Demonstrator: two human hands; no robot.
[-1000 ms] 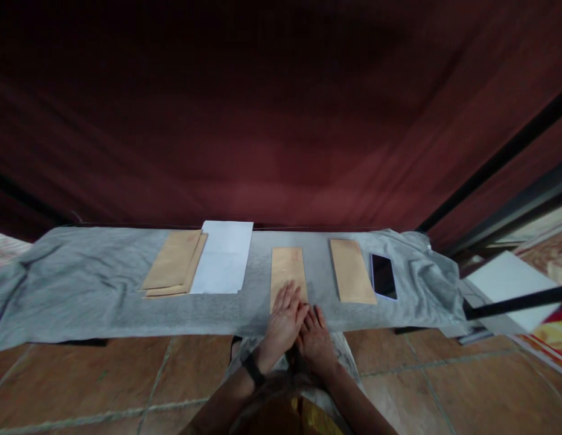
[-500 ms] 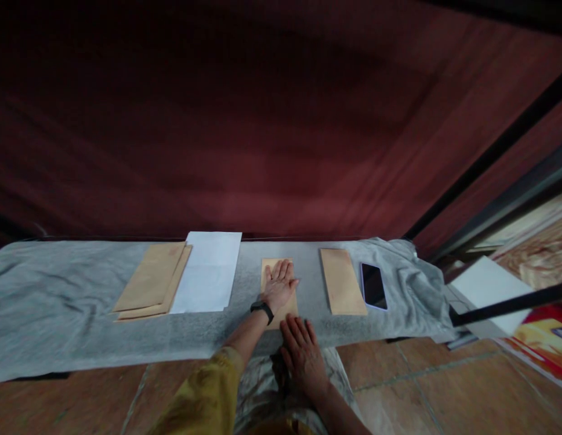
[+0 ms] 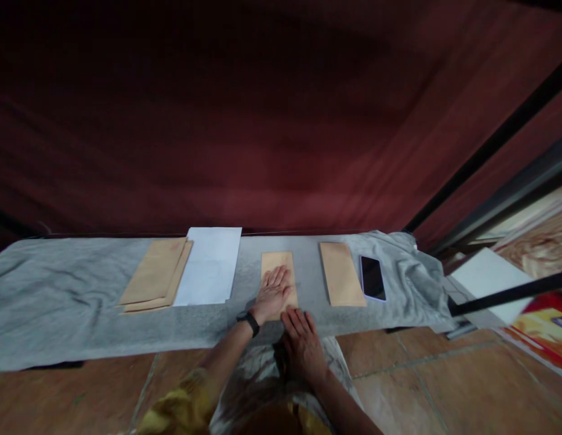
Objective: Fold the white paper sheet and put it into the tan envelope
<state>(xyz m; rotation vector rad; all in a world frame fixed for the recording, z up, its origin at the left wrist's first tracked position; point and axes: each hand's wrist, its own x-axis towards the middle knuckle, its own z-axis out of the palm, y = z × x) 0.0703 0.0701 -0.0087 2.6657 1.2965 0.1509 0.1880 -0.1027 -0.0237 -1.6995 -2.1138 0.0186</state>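
A tan paper envelope [image 3: 276,260] lies flat on the grey cloth in the middle. My left hand [image 3: 272,294], with a dark watch on its wrist, rests palm down across it, fingers stretched out. By the near right corner of the same envelope is my right hand [image 3: 304,344], its fingers extended flat at the cloth's front edge. White paper sheets [image 3: 209,266] lie left of my hands, beside several stacked tan envelopes [image 3: 154,272]. Another tan envelope [image 3: 342,275] lies by itself to the right.
A smartphone [image 3: 373,278] lies on the grey cloth [image 3: 72,290] at right. Behind the narrow covered surface hangs a dark red curtain [image 3: 262,151]. Dark metal bars [image 3: 493,142] frame the right side, near a white board [image 3: 489,281]. Tiled floor [image 3: 398,374] shows below.
My left hand has slid down the envelope toward me, uncovering more of its far end. My right hand stays by the near corner. The camera view has shifted slightly.
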